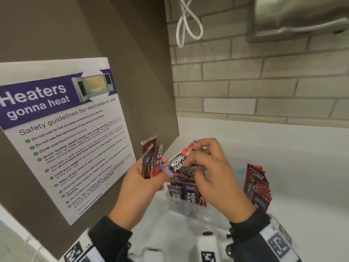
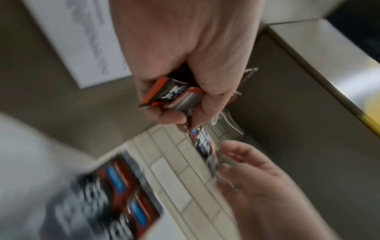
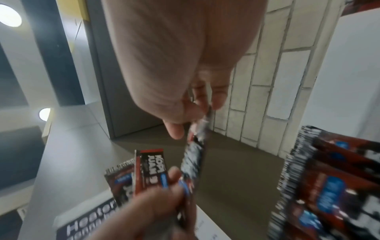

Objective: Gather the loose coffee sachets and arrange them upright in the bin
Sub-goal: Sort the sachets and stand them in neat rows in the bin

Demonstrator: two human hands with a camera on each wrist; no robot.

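My left hand (image 1: 154, 170) grips a small upright bundle of red-and-black coffee sachets (image 1: 151, 157). My right hand (image 1: 194, 157) pinches the top end of one more sachet (image 1: 177, 163), which slants across between the hands, its lower end against the left thumb. The wrist views show the same: the left hand (image 2: 174, 104) around its bundle (image 2: 166, 94), the right hand (image 3: 197, 110) pinching the slanted sachet (image 3: 195, 159). Below the hands stands a clear plastic bin (image 1: 186, 209) with several sachets (image 1: 188, 191) upright in it.
A second fan of sachets (image 1: 257, 188) stands upright to the right of the bin. A brown panel with a microwave safety poster (image 1: 62, 129) is close on the left, and a brick wall (image 1: 264, 87) stands behind the white counter (image 1: 292, 157). A white cable (image 1: 186, 21) hangs above.
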